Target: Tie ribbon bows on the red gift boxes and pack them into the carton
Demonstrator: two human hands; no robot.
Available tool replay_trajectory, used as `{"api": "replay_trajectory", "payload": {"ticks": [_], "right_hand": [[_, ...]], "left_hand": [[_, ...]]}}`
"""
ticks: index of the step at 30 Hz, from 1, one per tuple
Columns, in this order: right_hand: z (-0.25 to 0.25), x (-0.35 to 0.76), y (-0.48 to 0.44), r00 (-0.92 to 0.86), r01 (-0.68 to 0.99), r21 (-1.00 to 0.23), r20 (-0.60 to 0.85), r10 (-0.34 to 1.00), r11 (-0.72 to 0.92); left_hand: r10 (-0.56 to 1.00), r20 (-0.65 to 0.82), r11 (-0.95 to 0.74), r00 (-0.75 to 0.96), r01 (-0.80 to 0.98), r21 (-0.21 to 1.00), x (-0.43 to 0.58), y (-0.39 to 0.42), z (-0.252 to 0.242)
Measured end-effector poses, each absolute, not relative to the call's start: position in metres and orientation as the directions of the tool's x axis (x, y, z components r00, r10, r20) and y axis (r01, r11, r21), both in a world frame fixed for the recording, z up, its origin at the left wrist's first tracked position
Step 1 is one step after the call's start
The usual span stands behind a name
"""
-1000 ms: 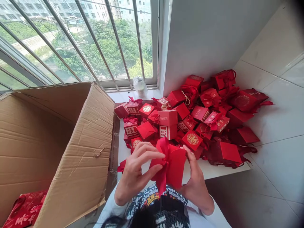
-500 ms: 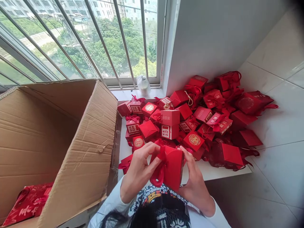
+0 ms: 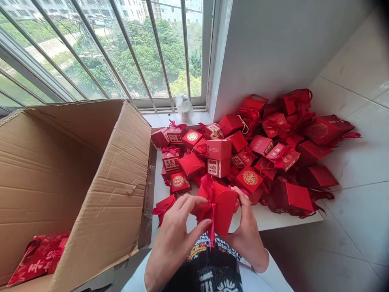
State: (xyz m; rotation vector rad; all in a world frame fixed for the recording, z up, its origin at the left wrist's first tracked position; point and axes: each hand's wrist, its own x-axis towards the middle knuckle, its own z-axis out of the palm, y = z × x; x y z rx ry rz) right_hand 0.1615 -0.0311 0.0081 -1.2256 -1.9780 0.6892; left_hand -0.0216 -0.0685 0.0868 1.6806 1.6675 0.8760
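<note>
A red gift box (image 3: 223,209) with a curved flap is held up before my body, tilted. My right hand (image 3: 247,235) grips it along its right side, thumb low and fingers at the upper edge. On its left side is a red ribbon (image 3: 209,192), tied, with one end hanging down. My left hand (image 3: 179,229) is beside this ribbon, thumb and forefinger apart with a gap between them, the tips at or close to the box. Whether they touch it, I cannot tell. Just beyond lies a pile of similar red boxes (image 3: 251,179), several with gold or white printed characters.
A large open cardboard carton (image 3: 118,178) stands at the left, a red printed bag (image 3: 39,259) inside it. The boxes lie on a white tabletop (image 3: 252,219) against the wall. A small plastic-wrapped item (image 3: 184,108) sits on the sill by the barred window.
My left thumb and forefinger, pinching the ribbon before, have come apart from it. The ribbon end now hangs straight down the box. My right hand keeps its grip.
</note>
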Motion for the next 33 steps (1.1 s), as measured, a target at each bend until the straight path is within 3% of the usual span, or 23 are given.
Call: {"api": "replay_trajectory", "payload": {"ticks": [7,12,15,20,27,33], "right_hand": [[-0.037,0.157,-0.027,-0.342,0.515,-0.767,0.226,0.912,0.383],[-0.067,0.17,-0.037,-0.326,0.544,-0.772,0.167,0.93,0.329],[-0.067,0.179,-0.04,-0.24,0.538,-0.799,0.161,0.957,0.269],[-0.046,0.193,-0.016,-0.029,0.545,-0.811,0.235,0.972,0.212],[-0.042,0.211,0.054,0.201,0.49,-0.854,0.307,0.93,0.176],[-0.065,0.238,0.084,0.079,0.576,-0.796,0.282,0.956,0.188]], "left_hand": [[0.999,0.01,0.022,-0.041,0.706,0.708,-0.013,-0.05,0.038],[0.997,-0.059,0.018,0.042,0.642,0.766,-0.008,-0.046,0.006],[0.995,-0.053,-0.01,0.084,0.615,0.788,0.001,-0.039,0.005],[0.987,0.079,-0.148,0.141,0.596,0.789,0.025,0.0,0.025],[0.945,0.205,-0.323,0.253,0.642,0.696,0.064,0.089,0.035],[0.964,0.144,-0.26,0.222,0.693,0.673,0.088,0.142,-0.005]]}}
